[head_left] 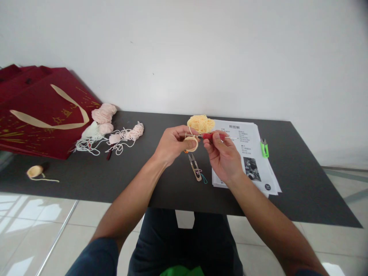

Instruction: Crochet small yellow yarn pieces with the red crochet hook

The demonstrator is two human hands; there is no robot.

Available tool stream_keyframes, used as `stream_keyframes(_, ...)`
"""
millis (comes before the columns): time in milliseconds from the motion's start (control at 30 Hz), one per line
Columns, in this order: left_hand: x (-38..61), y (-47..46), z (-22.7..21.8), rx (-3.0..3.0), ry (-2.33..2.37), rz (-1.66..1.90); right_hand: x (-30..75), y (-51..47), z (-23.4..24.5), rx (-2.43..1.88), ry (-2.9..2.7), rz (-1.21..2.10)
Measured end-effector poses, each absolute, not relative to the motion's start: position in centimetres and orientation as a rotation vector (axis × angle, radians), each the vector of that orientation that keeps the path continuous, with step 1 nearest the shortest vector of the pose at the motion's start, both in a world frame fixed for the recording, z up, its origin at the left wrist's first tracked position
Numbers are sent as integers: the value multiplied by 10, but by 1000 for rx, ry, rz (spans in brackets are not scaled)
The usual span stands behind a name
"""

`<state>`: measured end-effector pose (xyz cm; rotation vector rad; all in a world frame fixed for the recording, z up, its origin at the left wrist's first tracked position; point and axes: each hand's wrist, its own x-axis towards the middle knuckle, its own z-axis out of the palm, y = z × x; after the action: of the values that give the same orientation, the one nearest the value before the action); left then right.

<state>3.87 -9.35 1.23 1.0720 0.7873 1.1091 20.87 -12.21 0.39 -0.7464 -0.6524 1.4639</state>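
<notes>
A small pale-yellow crocheted piece (pixel 197 145), round and rimmed like a shallow cup, is held up above the dark table (pixel 296 172), close to the table's middle. The left hand (pixel 171 145) is nearly closed, pinching the piece between thumb and fingers, with a strand of yarn (pixel 190 131) by the forefinger. The right hand (pixel 225 157) is partly curled, its thumb and forefinger gripping the red handle of a thin metal hook (pixel 207 136), whose one end points at the piece. Small scissors (pixel 194 167) lie on the table below the hands. Printed sheets (pixel 250 132) lie beyond the right hand, with green-handled snips (pixel 264 148) at their right edge. A yellow ball of yarn (pixel 200 122) sits farther back, beside the sheets.
</notes>
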Motion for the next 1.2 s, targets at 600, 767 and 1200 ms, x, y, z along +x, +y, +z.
stream_keyframes(600,49,-95,9,1232,965,1206,204,-122,0,-755,-656,1387)
stream_keyframes(767,52,-96,9,1255,952,1176,202,-122,-4,-775,-700,1340)
stream_keyframes(1200,53,-95,-1,1250,1101,1303,202,-121,-7,-776,-757,1286)
